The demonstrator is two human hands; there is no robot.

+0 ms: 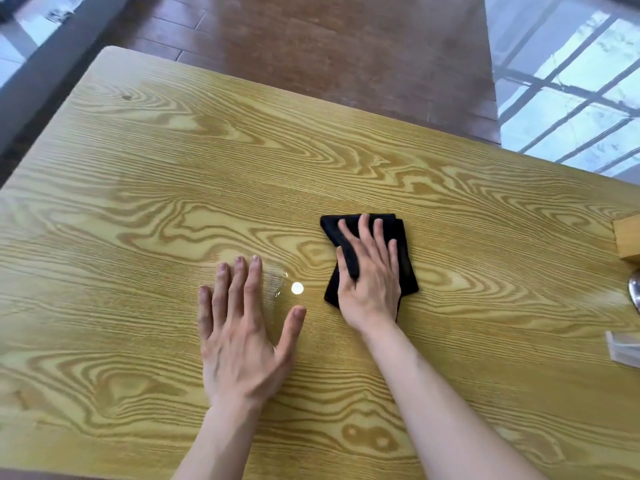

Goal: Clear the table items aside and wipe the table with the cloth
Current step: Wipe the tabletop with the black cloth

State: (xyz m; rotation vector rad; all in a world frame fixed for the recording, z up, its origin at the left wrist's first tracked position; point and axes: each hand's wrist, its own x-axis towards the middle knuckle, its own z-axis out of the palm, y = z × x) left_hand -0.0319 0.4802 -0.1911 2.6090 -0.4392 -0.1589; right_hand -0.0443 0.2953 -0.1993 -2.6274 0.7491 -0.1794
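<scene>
The right hand (370,271) lies flat, fingers extended, pressing the folded black cloth (403,258) onto the table (138,202) right of centre, while the left hand (242,334) rests open, palm down, gripping nothing, just left of it

I see the folded black cloth (372,258) lying flat on the yellow wood-grain tabletop (173,188), right of centre, its layers slightly fanned at the far edge and its long side angled toward me. At the right edge sit a pale wooden block (628,237), a shiny metal item (634,292) mostly cut off, and a clear plastic piece (623,348), all well apart from the cloth
</scene>
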